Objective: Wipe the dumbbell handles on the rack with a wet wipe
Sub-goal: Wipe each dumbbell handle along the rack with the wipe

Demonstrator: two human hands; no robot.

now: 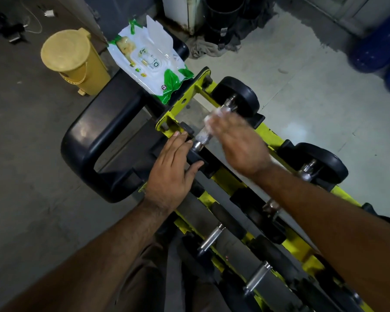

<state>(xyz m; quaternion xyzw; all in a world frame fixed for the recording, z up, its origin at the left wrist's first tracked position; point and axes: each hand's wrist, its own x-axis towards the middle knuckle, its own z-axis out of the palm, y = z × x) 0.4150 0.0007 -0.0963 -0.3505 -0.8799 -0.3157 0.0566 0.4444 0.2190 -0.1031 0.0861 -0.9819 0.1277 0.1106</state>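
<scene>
A yellow dumbbell rack (pixel 225 179) runs from the middle toward the lower right, holding several black dumbbells with steel handles. My right hand (pixel 236 145) is blurred and holds a white wet wipe (pixel 212 117) against the knurled handle (pixel 200 136) of the farthest dumbbell. Its far black weight (pixel 239 95) shows beyond the wipe. My left hand (pixel 171 170) lies flat with straight fingers on that dumbbell's near black end. The open wet wipe pack (pixel 151 61), white and green, lies at the rack's far end.
A yellow lidded bin (pixel 70 59) stands on the floor at upper left. A black curved frame (pixel 90 140) sits left of the rack. Blue round objects (pixel 378 46) and dark cylinders (pixel 223 16) stand at the back. Nearer dumbbell handles (pixel 212 237) lie along the lower rack.
</scene>
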